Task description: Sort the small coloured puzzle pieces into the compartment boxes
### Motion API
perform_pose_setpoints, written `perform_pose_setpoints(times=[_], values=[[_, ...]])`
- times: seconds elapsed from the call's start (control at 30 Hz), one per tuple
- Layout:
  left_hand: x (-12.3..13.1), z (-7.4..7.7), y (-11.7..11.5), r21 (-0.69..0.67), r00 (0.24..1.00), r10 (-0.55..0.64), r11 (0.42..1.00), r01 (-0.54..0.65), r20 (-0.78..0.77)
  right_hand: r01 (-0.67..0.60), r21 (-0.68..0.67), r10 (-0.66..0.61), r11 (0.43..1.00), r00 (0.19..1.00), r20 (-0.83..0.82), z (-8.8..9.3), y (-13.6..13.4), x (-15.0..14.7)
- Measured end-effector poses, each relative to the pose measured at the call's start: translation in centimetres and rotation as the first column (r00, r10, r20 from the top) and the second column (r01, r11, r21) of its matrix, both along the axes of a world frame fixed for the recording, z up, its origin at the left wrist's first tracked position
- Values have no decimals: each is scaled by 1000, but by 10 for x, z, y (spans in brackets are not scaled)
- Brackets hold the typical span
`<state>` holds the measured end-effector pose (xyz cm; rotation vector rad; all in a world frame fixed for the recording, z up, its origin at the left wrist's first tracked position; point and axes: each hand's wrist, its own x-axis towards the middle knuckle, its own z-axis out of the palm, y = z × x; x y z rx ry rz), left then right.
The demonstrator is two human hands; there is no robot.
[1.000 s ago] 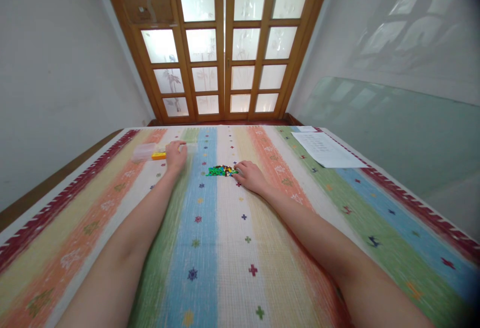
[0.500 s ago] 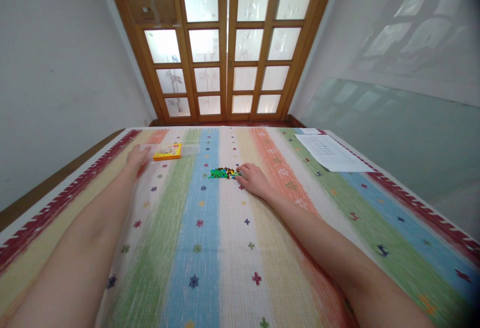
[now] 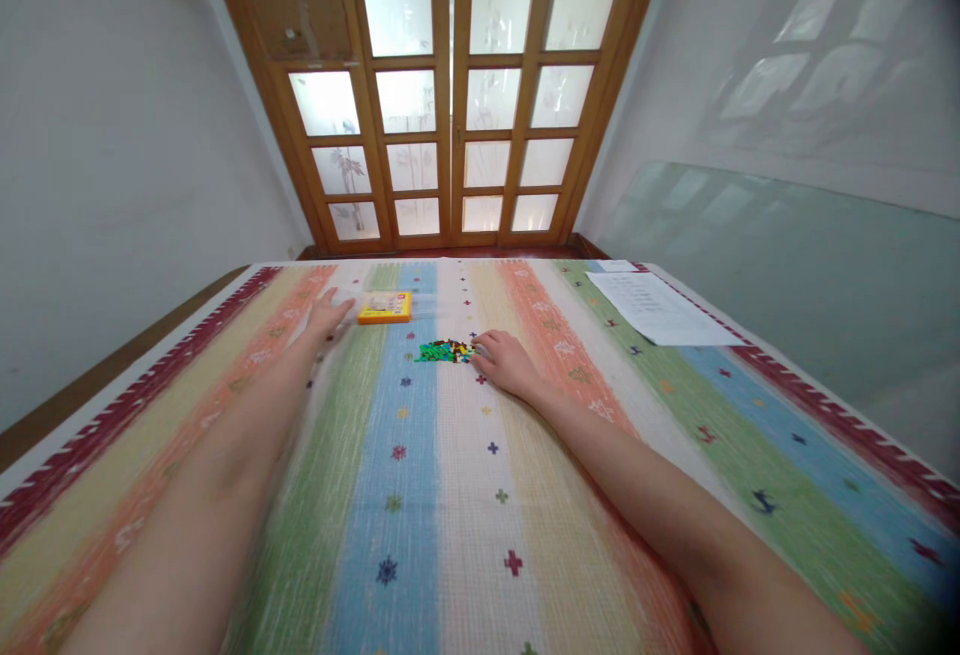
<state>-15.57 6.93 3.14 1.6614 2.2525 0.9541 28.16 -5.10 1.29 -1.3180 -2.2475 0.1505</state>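
A small heap of green, yellow, dark and white toy bricks point(image 3: 442, 351) lies mid-table on the striped cloth. My right hand point(image 3: 504, 361) rests at its right end, fingers curled round the nearest pieces; the fingertips are partly hidden. Farther left, a flat yellow box point(image 3: 385, 309) with a printed top appears to lie in or on a clear plastic bag point(image 3: 424, 304). My left hand point(image 3: 328, 313) is just left of the box, its fingers on the bag's near-invisible left end. That hand is slightly blurred.
Printed white sheets point(image 3: 656, 307) lie at the table's far right. A striped tablecloth point(image 3: 465, 535) covers the table. Beyond its far edge stand wooden glass-paned doors point(image 3: 455, 135), with walls on both sides.
My left hand has moved right, and the yellow box and clear bag have shifted right with it, closer to the bricks. My right hand has stayed at the heap.
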Motion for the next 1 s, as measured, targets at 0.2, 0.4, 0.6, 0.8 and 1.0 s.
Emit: perform_pose_setpoints(times=[0.2,0.4,0.6,0.8,1.0], values=[[58,-14,19,-8,998,-62,998,63,16,41,-52,-50,998,980,-190,-3,16,7],[108,-24,19,6,995,-84,996,85,-54,148,-2,-146,989,975,-169,4,46,17],[153,-28,0,17,994,-74,997,75,-78,168,56,-171,984,984,54,8,74,18],[176,-35,-17,22,983,-154,987,157,-103,224,43,-228,974,953,198,4,74,23],[184,-38,-26,70,961,-254,962,263,-108,285,82,-296,955,929,222,2,63,30]])
